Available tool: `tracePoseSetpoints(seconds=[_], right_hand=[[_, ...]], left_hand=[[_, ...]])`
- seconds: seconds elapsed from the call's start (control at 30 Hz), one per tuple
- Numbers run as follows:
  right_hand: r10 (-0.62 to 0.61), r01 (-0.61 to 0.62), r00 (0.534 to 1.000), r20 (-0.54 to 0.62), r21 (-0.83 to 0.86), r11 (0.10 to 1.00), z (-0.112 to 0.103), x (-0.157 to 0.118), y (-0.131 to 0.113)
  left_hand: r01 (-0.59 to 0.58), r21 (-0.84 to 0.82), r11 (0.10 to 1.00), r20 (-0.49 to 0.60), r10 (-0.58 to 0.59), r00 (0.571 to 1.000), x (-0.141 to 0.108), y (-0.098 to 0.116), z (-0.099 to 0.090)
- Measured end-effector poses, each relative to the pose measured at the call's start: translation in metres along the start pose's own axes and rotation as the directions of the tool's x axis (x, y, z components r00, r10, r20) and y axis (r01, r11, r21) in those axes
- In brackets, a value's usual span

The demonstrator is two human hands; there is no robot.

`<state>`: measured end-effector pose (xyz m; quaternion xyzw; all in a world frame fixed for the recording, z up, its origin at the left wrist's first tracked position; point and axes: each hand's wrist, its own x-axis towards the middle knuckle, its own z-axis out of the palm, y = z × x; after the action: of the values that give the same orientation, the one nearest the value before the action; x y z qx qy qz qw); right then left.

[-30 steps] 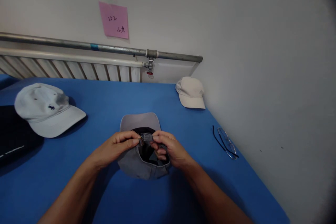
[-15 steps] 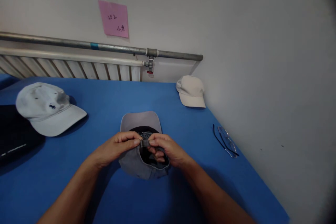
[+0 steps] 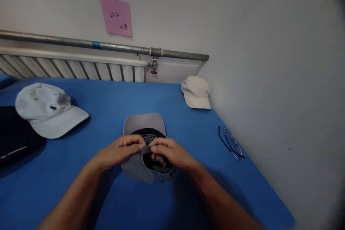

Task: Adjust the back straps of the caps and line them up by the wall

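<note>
A grey baseball cap [image 3: 138,169] lies on the blue table with its brim pointing away from me and its back opening toward me. Its dark back strap [image 3: 146,150] runs across the top of that opening, between my two hands. My left hand [image 3: 118,152] pinches the strap's left end between thumb and forefinger. The strap's right part is pinched by my right hand [image 3: 169,151], whose other fingers curl into the opening. The fingertips almost meet at the buckle, which they partly hide.
At the left sit a white cap [image 3: 44,109] and a dark cap [image 3: 18,140]. A beige cap [image 3: 196,91] stands at the far right corner, with eyeglasses [image 3: 232,143] along the right edge. Behind the blue table [image 3: 107,187] are a radiator [image 3: 102,72] and a pipe [image 3: 180,54].
My right hand has moved slightly left along the strap, closer to my left hand. The cap has stayed in nearly the same place.
</note>
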<state>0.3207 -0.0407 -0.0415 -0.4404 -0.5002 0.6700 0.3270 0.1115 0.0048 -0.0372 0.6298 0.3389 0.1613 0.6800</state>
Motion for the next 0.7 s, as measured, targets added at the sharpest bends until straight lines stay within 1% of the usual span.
tracePoseSetpoints(seconds=[0.1,0.17,0.33,0.47,0.53,0.63,0.7], right_hand=[[-0.022,0.021,0.999,-0.044,-0.031,0.999,-0.002,-0.001,-0.001],[-0.019,0.018,0.998,-0.06,-0.027,0.999,-0.002,0.0,0.0],[-0.016,0.016,1.0,-0.01,-0.002,1.0,0.003,0.001,0.002],[-0.049,0.05,0.999,-0.02,0.031,0.998,0.004,-0.001,-0.001],[-0.055,0.056,0.998,-0.025,0.043,0.998,0.005,-0.001,-0.002],[-0.05,0.05,0.998,-0.047,-0.011,0.999,0.007,0.0,0.001],[-0.055,0.053,0.997,-0.056,-0.046,0.998,0.008,0.001,0.002]], left_hand=[[-0.002,-0.023,1.0,-0.026,0.001,1.0,0.0,0.001,0.0],[-0.011,-0.034,0.999,-0.016,0.011,1.0,0.0,0.003,0.002],[-0.036,-0.029,0.999,0.023,0.036,0.999,0.0,0.006,0.004],[-0.026,0.036,0.999,0.006,0.026,1.0,0.001,0.004,0.003],[-0.025,0.014,1.0,0.004,0.025,1.0,0.001,0.002,0.003],[-0.037,-0.046,0.998,0.005,0.037,0.999,0.001,0.001,0.003],[-0.028,-0.024,0.999,0.002,0.029,1.0,0.001,0.002,0.004]])
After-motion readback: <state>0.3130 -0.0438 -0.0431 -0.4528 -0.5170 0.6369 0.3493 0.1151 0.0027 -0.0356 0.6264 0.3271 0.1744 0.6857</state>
